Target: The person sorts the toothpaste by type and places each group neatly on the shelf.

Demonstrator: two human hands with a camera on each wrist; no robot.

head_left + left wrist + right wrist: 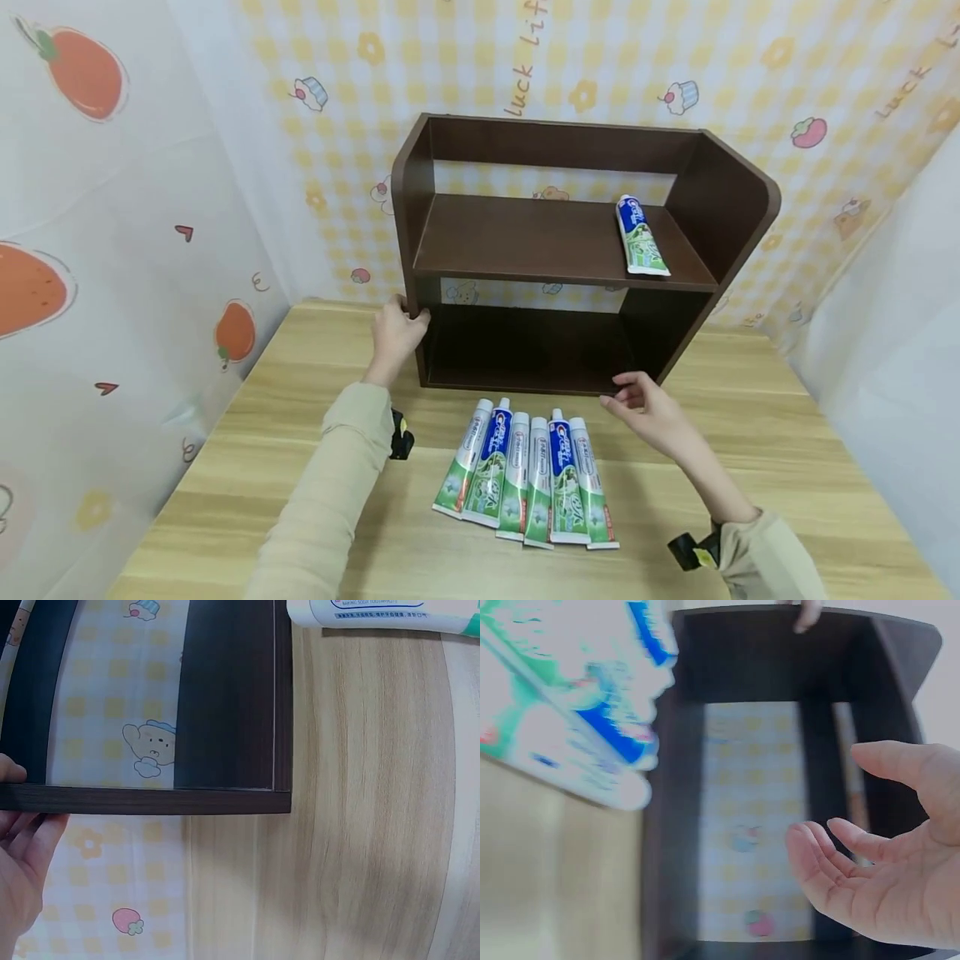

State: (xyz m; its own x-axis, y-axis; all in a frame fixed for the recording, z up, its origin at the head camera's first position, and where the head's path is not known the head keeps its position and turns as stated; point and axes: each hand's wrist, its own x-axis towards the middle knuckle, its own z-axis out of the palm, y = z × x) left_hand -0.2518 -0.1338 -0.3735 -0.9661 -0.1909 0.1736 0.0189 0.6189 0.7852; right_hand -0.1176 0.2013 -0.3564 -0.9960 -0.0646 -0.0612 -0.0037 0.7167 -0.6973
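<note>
A dark brown two-tier shelf (517, 237) stands on the wooden table. My left hand (397, 333) grips its left side panel, thumb inside and fingers outside; the left wrist view shows the same hand (26, 862) around the panel's edge. Near the lower right front of the shelf, my right hand (652, 412) holds nothing, its fingers loosely bent and apart, as the right wrist view of the hand (885, 840) confirms. One toothpaste tube (641, 237) lies on the upper board at the right. Several toothpaste tubes (516, 479) lie side by side in front of the shelf, caps toward it.
The wooden table (247, 500) extends on both sides of the shelf. A yellow checked cloth (337, 108) hangs behind it, and a white printed cloth (150, 250) hangs at the left. Black camera mounts (401, 435) are strapped on both wrists.
</note>
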